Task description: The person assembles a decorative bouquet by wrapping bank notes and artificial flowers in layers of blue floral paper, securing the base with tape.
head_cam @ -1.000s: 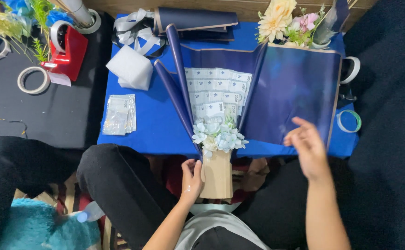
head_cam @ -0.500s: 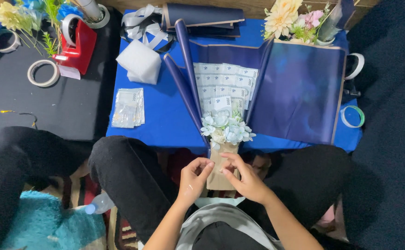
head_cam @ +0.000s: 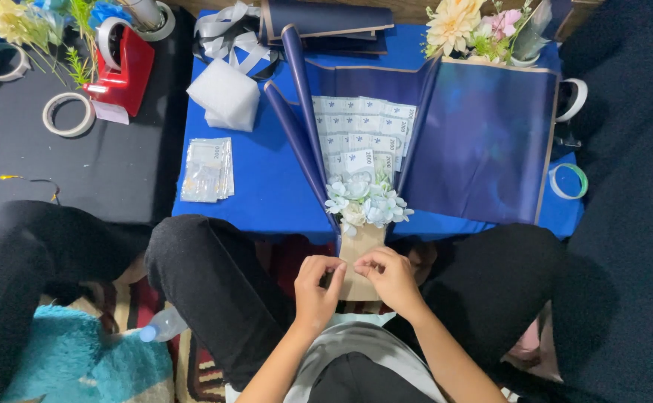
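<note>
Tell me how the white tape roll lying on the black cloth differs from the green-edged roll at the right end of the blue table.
The white tape roll lies on black cloth at the left, beside a red tape dispenser; the green-edged roll lies on the blue table, beside dark blue wrapping paper. The white roll looks larger and plain pale; the other has a green rim. Both lie flat, far from both hands.

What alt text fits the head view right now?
Seen from above, the left hand and right hand pinch the tan handle of a banknote bouquet lying on a blue table, beside navy wrapping paper and a red tape dispenser.
</note>
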